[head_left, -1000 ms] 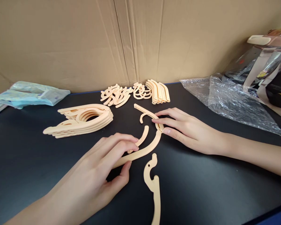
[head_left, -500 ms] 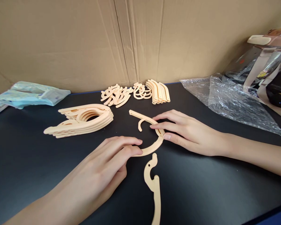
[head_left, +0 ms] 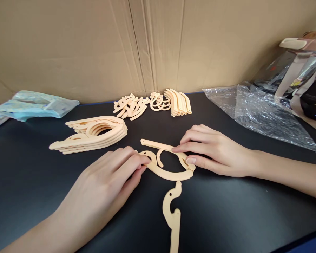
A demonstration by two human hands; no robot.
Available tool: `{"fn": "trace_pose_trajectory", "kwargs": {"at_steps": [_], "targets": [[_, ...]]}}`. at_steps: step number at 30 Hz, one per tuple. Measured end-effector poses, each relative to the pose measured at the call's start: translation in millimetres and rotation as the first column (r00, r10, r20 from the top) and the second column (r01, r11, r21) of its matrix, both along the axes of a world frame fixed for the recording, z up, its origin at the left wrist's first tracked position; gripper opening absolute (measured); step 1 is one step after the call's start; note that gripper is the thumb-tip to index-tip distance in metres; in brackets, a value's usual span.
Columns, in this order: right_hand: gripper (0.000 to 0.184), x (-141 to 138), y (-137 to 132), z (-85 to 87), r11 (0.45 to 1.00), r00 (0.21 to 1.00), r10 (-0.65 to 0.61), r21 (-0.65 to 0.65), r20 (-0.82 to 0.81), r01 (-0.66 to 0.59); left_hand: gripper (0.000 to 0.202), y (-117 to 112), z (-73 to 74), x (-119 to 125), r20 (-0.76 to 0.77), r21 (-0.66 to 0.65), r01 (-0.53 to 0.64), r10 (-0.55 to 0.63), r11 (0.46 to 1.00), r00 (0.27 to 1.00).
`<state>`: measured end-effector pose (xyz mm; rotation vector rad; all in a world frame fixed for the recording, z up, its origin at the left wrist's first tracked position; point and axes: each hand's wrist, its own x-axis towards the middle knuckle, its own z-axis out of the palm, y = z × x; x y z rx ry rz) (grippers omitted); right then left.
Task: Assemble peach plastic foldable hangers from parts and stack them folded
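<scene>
A cream folding clothes hanger (head_left: 171,175) lies on the black table between my hands, its two arms joined at the right end. My left hand (head_left: 105,179) pinches the lower arm near its left, notched end. My right hand (head_left: 216,151) grips the hanger by the joint, thumb on the near side and fingertips on the upper arm. A curved hook (head_left: 159,158) sits between the two arms. Just below lies a loose hanger arm (head_left: 175,223), running off the bottom edge; neither hand touches it.
A stack of folded hangers (head_left: 107,138) stands at left. Behind lie a pile of loose arms (head_left: 131,107), several hooks (head_left: 158,103) and straighter arm pieces (head_left: 177,103). A blue packet (head_left: 37,105) is far left; plastic film (head_left: 263,116) and a strapped bottle (head_left: 292,70) are right.
The hanger has turned and come nearer, its arms folding closer together. My left hand has drawn left to the lower arm's end. The loose arm has shifted slightly toward me.
</scene>
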<state>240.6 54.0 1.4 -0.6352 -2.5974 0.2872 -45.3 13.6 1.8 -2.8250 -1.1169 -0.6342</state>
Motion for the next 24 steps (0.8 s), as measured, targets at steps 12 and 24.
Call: {"fn": "trace_pose_trajectory", "kwargs": {"at_steps": [12, 24], "targets": [[0.032, 0.4, -1.7, 0.8, 0.984, 0.984, 0.165, -0.05, -0.067, -0.168, 0.045, -5.5, -5.1, 2.3, 0.066, -0.244, -0.111, 0.131, 0.963, 0.989], [0.034, -1.1, -0.6, -3.7, 0.996, 0.998, 0.062, 0.068, 0.033, -0.064, 0.027, -4.9, 1.1, 2.7, -0.028, -0.106, 0.094, -0.098, 0.99, 0.995]]}}
